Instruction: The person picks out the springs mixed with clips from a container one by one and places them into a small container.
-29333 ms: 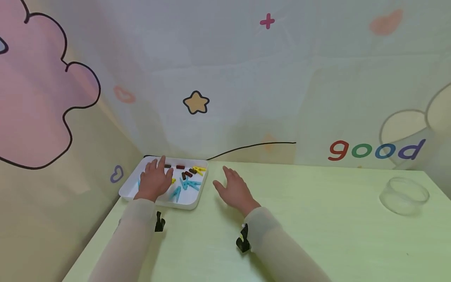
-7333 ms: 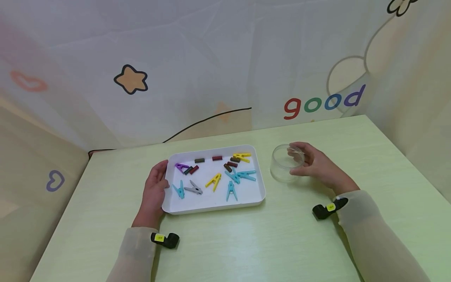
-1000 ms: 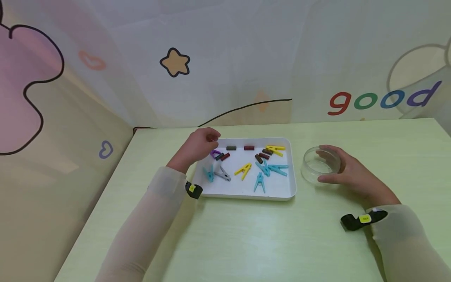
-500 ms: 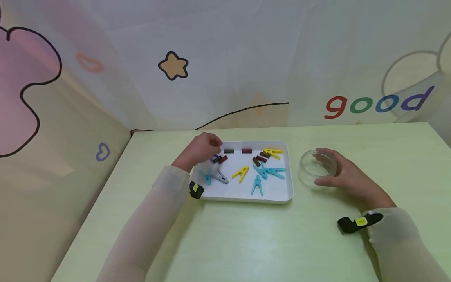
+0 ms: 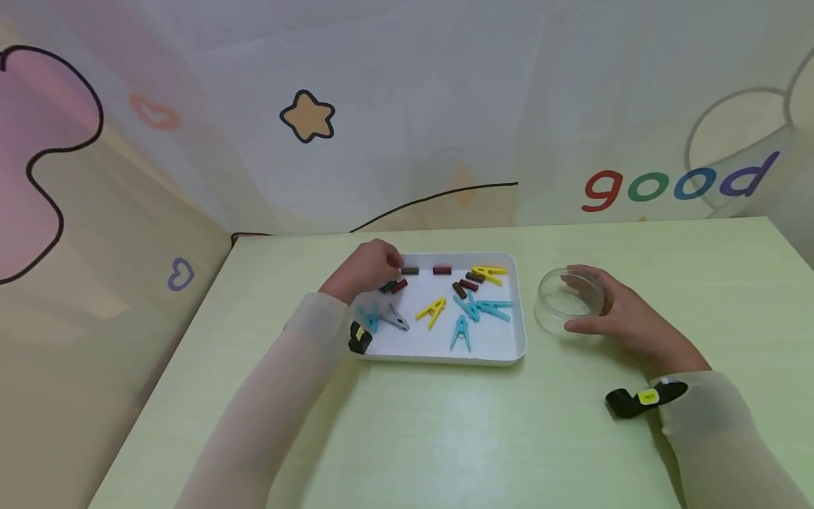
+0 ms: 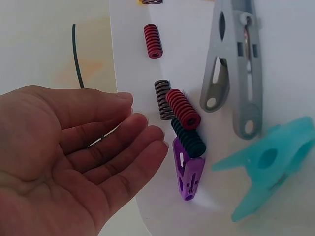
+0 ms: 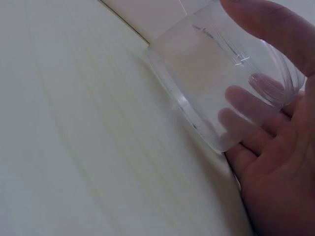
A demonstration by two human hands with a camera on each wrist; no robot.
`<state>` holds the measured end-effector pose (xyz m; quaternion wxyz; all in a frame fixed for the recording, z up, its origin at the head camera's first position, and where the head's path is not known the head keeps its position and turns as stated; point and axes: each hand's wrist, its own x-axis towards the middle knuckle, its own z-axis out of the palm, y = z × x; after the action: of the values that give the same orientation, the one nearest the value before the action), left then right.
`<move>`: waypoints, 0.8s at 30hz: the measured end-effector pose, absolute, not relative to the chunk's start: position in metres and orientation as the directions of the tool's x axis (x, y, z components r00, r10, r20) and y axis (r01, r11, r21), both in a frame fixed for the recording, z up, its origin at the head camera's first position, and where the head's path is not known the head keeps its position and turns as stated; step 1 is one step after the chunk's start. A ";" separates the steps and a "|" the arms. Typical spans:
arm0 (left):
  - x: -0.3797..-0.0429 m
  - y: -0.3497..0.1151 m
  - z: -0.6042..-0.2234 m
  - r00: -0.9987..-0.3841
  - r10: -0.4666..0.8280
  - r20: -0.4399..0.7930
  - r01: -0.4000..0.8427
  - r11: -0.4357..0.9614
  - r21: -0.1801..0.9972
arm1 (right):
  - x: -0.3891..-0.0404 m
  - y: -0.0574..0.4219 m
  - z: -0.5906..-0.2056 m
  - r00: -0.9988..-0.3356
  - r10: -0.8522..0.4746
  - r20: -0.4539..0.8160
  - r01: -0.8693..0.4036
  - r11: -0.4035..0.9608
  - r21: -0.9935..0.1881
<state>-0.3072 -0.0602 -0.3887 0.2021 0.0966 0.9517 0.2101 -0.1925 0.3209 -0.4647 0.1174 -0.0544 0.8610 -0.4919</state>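
Observation:
My left hand (image 5: 370, 267) hovers over the back left corner of a white tray (image 5: 407, 348). In the left wrist view, its thumb and loosely bent fingers stand close together with nothing seen between them. Just beyond the fingertips lie a red spring (image 6: 183, 109), a dark green spring (image 6: 189, 139), a brownish spring (image 6: 162, 100) and a purple clothespin (image 6: 189, 169). The head view hides the purple clothespin behind the hand. My right hand (image 5: 626, 311) grips a clear round plastic jar (image 5: 550, 312) from its right side, thumb in front, fingers behind. The jar appears upright on the table.
The tray also holds a grey clothespin (image 5: 397, 318), yellow clothespins (image 5: 432, 311), several light blue clothespins (image 5: 461, 332) and more springs (image 5: 441, 271). A printed cloth (image 5: 407, 127) hangs behind the pale green table (image 5: 445, 424). Black cameras sit on both wrists.
Since 29 seconds ago the tray has moved right and the jar left. The left hand has let go of the tray's left edge. Over the last second it drifts slightly toward the springs.

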 end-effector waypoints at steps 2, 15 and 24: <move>-0.308 -0.058 -0.388 -0.900 0.270 -0.343 0.106 0.897 0.428 | -0.193 0.322 -0.464 -0.966 -0.215 -0.142 0.014 0.506 -0.863; -0.303 -0.046 -0.396 -0.876 0.296 -0.380 0.164 0.925 0.343 | -0.187 0.322 -0.470 -0.964 -0.220 -0.151 0.026 0.483 -0.875; -0.304 -0.037 -0.392 -0.883 0.301 -0.360 0.214 0.941 0.262 | -0.191 0.322 -0.463 -0.966 -0.211 -0.147 0.016 0.522 -0.853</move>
<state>-0.3041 -0.0373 -0.3921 0.2015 0.1333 0.9643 0.1081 -0.1906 0.3220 -0.4634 0.1169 -0.0563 0.8644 -0.4858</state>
